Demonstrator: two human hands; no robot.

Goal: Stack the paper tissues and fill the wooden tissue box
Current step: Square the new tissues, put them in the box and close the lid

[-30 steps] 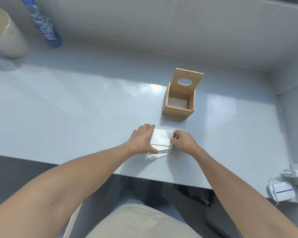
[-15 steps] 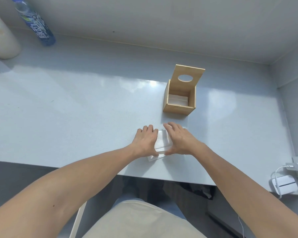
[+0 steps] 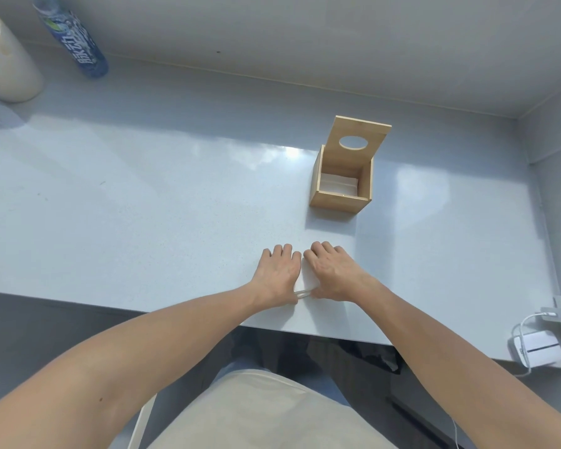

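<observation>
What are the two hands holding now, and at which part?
Both the left hand and right hand grip the tissue stack, fingers curled over its far edge, thumbs at its near edge.

Bright, soft light; pale glare sheens the table (image 3: pixel 289 153) by the wooden tissue box (image 3: pixel 337 199). Its shadow falls toward us. Edges bow.

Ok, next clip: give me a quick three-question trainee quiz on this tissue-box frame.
1. True or false: the lid of the wooden tissue box stands open.
2. The left hand and right hand hold: A) a tissue stack on the table; B) a water bottle; C) a charger.
3. Fill in: inside the box lie white ____.
Key: 1 true; 2 A; 3 tissues.
</observation>
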